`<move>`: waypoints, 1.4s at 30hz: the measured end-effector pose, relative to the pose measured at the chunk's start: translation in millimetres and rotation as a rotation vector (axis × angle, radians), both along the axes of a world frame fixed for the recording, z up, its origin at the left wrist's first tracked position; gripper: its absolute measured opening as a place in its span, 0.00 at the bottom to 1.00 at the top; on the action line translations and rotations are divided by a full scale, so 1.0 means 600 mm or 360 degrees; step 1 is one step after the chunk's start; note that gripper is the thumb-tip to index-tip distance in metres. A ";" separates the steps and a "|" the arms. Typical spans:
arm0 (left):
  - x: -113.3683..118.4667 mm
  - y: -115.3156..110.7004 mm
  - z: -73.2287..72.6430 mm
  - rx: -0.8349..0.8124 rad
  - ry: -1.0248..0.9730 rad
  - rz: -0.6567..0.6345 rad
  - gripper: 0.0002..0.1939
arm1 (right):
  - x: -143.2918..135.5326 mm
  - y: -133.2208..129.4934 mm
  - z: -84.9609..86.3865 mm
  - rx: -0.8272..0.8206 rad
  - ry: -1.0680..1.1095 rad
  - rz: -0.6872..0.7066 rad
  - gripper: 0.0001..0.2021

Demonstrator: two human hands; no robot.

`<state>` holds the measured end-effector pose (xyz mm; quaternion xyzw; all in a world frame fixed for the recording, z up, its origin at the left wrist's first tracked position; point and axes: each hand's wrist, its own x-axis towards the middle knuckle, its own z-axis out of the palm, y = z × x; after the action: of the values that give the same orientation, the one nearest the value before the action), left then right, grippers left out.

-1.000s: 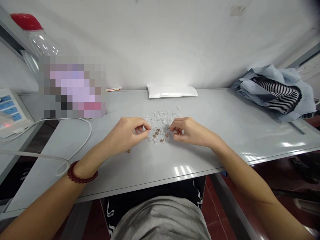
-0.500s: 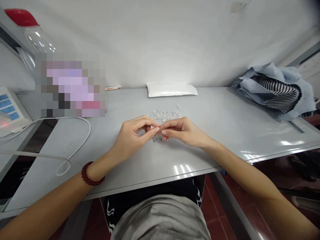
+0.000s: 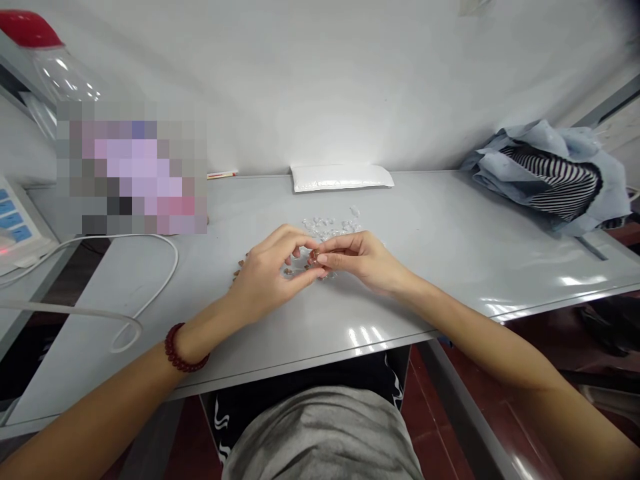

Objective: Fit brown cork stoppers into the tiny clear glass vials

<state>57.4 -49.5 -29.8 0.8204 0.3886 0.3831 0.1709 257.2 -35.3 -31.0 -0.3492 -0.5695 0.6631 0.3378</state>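
Between the thumb and forefinger of my right hand (image 3: 364, 259) is a small brown, shiny piece (image 3: 314, 255), too small to name exactly. My left hand (image 3: 274, 267) curves around its left side, thumb and forefinger apart, the fingertips close to those of the right. Small clear plastic pieces (image 3: 330, 228) lie scattered on the table just beyond both hands. A few small brown bits (image 3: 239, 265) show at the left edge of my left hand, and others lie below its fingers, partly hidden.
A white padded packet (image 3: 343, 179) lies against the wall. Crumpled blue cloth with striped lining (image 3: 555, 175) is at the right. On the left are a white cable (image 3: 173, 263), a power strip (image 3: 23, 227), a red-capped clear bottle (image 3: 63, 70) and a blurred-out object. The grey table (image 3: 320, 340) ends near my lap.
My left thumb and forefinger have parted from their pinch, and the brown piece now shows in my right fingertips. Brown bits beside my left hand have come into view.
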 end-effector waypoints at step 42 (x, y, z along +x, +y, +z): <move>-0.106 0.048 0.046 -0.1008 0.0955 -0.0204 0.07 | 0.106 0.019 0.049 0.0810 -0.1882 0.0551 0.06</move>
<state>-6.3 -20.8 -2.0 0.8249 0.4676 -0.0216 0.3169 321.1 -23.7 -1.8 -0.4671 -0.8453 0.2494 -0.0709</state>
